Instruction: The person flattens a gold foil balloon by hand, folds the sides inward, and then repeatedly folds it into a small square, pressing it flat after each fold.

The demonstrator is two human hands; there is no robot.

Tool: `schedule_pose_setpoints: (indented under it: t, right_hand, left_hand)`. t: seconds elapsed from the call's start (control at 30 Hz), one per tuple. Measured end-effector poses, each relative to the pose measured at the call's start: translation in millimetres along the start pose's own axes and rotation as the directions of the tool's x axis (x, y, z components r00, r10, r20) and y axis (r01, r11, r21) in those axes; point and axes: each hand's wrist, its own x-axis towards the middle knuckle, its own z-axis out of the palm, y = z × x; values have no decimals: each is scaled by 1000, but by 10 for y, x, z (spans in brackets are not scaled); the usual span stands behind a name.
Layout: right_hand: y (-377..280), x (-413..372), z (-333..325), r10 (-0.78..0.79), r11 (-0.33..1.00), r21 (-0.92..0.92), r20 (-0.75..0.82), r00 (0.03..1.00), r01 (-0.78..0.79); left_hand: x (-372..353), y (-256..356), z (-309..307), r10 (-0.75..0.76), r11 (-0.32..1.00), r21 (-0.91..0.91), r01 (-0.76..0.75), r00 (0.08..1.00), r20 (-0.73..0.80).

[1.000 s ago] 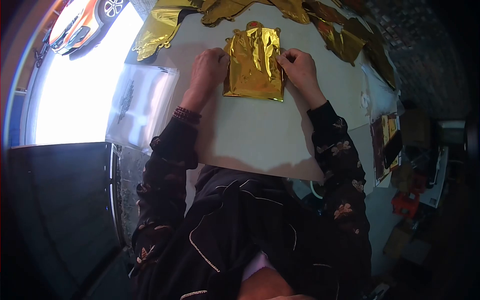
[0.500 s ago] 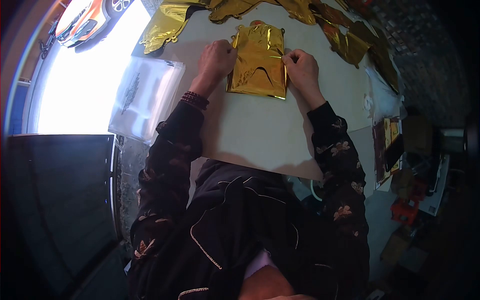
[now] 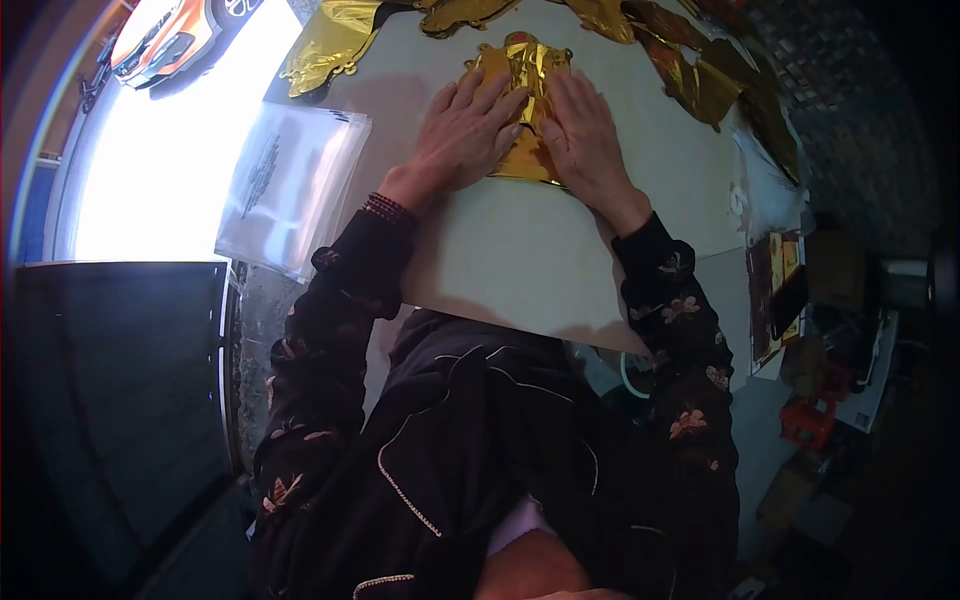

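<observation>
Foil, gold and crinkled, lies on the pale board under both my palms. My left hand is laid flat on its left half, fingers stretched out and spread, gripping nothing. My right hand rests flat on the right half in the same way, fingers together and straight. The two hands nearly meet over the middle. More gold sheets crowd the board's far edge, and a stack of clear bags sits off to my left.
</observation>
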Motion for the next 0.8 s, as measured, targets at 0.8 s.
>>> schedule_pose_setpoints:
  t: [0.8]
  right_hand:
    - [-259,-310,-235,-145,971,212,168,975,108]
  left_hand:
    - [106,-288,-302,3,924,-381,41,993,115]
